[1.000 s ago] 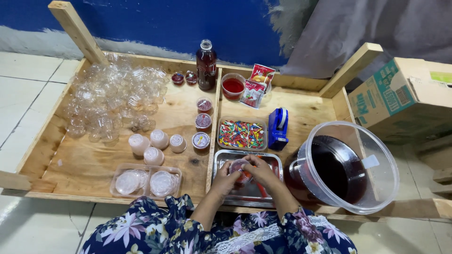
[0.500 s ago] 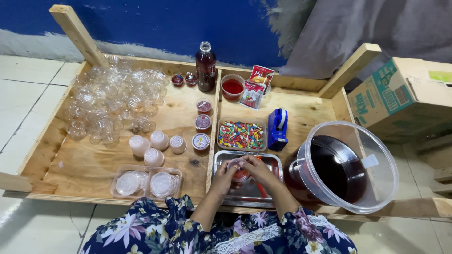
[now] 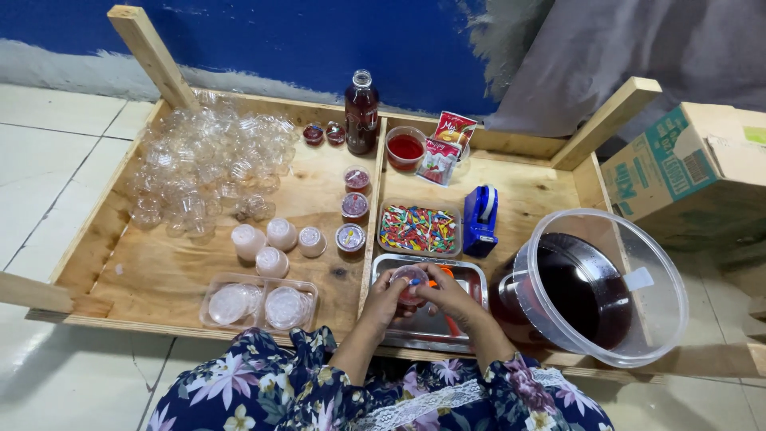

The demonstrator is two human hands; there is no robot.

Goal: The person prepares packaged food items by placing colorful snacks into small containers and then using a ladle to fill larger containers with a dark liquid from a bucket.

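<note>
- Left hand (image 3: pixel 383 297) and right hand (image 3: pixel 451 297) meet over the steel tray (image 3: pixel 471 275), fingers clamped on a small red-filled cup (image 3: pixel 410 281).
- Something orange under the right hand, probably a spoon.
- Big tub of dark liquid (image 3: pixel 594 291) just right.
- Beyond the tray: sprinkles tray (image 3: pixel 418 229), blue tape dispenser (image 3: pixel 480 219).
- Far left of the bench (image 3: pixel 159 275): pile of empty clear cups (image 3: pixel 207 164).
</note>
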